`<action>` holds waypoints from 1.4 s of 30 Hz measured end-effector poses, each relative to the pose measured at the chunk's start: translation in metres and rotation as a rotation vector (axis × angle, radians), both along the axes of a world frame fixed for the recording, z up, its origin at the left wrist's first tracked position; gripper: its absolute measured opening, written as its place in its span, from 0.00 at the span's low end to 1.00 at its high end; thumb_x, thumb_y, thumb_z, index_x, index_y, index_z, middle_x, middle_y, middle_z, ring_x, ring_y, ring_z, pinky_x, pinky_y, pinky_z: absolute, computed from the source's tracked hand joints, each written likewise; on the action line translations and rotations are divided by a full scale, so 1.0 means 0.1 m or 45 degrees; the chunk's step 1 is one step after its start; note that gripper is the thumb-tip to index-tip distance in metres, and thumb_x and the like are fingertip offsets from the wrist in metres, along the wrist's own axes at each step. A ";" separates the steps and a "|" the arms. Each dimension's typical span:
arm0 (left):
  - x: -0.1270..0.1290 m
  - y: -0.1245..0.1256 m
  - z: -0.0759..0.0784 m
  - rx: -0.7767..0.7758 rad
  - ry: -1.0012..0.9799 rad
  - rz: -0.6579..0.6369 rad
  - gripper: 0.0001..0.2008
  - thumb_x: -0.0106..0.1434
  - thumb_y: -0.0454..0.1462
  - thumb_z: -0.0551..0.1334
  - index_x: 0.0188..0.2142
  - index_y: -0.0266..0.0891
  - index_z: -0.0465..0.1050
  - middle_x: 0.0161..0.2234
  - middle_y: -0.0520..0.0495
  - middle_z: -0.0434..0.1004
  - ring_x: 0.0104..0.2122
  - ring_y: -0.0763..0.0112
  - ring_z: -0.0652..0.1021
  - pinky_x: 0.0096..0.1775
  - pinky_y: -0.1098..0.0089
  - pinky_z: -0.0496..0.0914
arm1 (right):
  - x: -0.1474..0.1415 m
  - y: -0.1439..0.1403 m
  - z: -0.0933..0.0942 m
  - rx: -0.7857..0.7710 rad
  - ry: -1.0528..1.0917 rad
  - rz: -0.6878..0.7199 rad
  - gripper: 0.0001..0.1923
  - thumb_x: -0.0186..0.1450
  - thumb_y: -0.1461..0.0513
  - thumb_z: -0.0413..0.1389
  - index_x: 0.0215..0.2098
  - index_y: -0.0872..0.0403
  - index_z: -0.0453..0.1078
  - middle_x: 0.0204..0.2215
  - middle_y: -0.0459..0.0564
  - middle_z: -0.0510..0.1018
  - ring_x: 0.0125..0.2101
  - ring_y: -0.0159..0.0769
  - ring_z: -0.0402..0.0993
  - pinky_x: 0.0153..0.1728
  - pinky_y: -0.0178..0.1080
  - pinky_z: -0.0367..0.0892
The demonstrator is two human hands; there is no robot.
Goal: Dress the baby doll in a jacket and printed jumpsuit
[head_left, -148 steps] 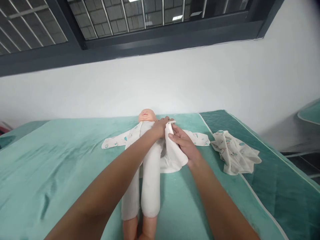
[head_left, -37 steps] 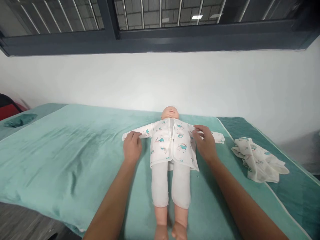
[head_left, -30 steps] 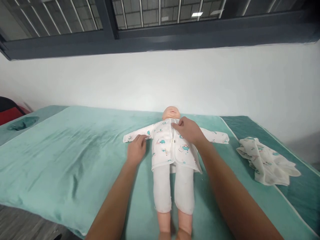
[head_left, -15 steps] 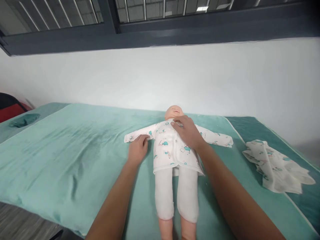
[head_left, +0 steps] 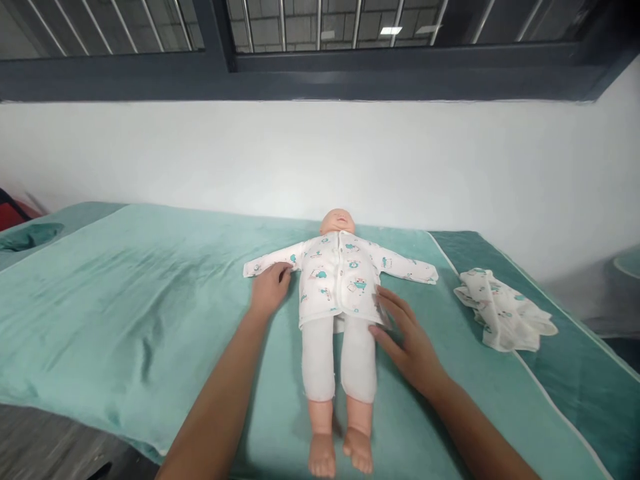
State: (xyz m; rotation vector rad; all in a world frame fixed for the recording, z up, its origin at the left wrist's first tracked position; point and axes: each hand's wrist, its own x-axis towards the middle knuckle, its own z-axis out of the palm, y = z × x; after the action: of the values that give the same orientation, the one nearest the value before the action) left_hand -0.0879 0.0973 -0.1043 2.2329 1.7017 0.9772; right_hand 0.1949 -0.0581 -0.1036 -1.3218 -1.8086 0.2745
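A baby doll lies on its back with its head toward the wall and both arms stretched sideways. It wears a white baby jacket with teal prints, closed down the front, and white leggings; its feet are bare. My left hand is at the jacket's sleeve on the left, fingers curled together over its lower edge, fingertips partly hidden. Beside the jacket's right hem, my right hand has its fingers spread, with fingertips at the hem and the top of the legging.
Under the doll is a teal padded bed cover with a darker strip at right. A crumpled white printed garment lies on the right. Behind stand a white wall and a dark window frame. Something red is at far left.
My right hand has moved from the jacket's collar down to its right hem, and its fingers have spread. My left hand stays at the sleeve. The view has shifted, bringing the doll's feet into sight.
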 end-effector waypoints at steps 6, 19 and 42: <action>0.05 -0.10 0.07 -0.004 0.113 -0.050 0.11 0.65 0.39 0.53 0.35 0.43 0.74 0.37 0.46 0.80 0.39 0.60 0.76 0.38 0.64 0.67 | -0.02 -0.01 -0.09 -0.350 0.072 -0.423 0.18 0.65 0.56 0.51 0.52 0.52 0.63 0.38 0.51 0.76 0.35 0.41 0.74 0.36 0.43 0.70; 0.01 -0.98 0.13 -0.187 -0.024 -0.336 0.10 0.54 0.33 0.60 0.38 0.44 0.69 0.53 0.47 0.74 0.53 0.59 0.72 0.56 0.57 0.63 | 0.00 -0.03 -0.06 -0.459 0.017 -0.543 0.19 0.65 0.54 0.48 0.51 0.53 0.63 0.25 0.43 0.71 0.25 0.37 0.69 0.27 0.36 0.58; 0.03 -1.11 0.07 -0.081 -0.072 -0.063 0.04 0.58 0.34 0.57 0.27 0.43 0.67 0.46 0.47 0.78 0.48 0.57 0.74 0.49 0.55 0.67 | -0.01 -0.02 -0.07 -0.468 -0.108 -0.530 0.19 0.65 0.58 0.47 0.54 0.52 0.62 0.24 0.43 0.71 0.25 0.38 0.70 0.27 0.36 0.57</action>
State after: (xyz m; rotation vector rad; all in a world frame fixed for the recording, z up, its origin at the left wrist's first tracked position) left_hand -0.0850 -0.0138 -0.0978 2.1759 1.6231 0.9521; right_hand 0.1937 -0.0603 -0.1108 -1.9555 -1.5474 0.3361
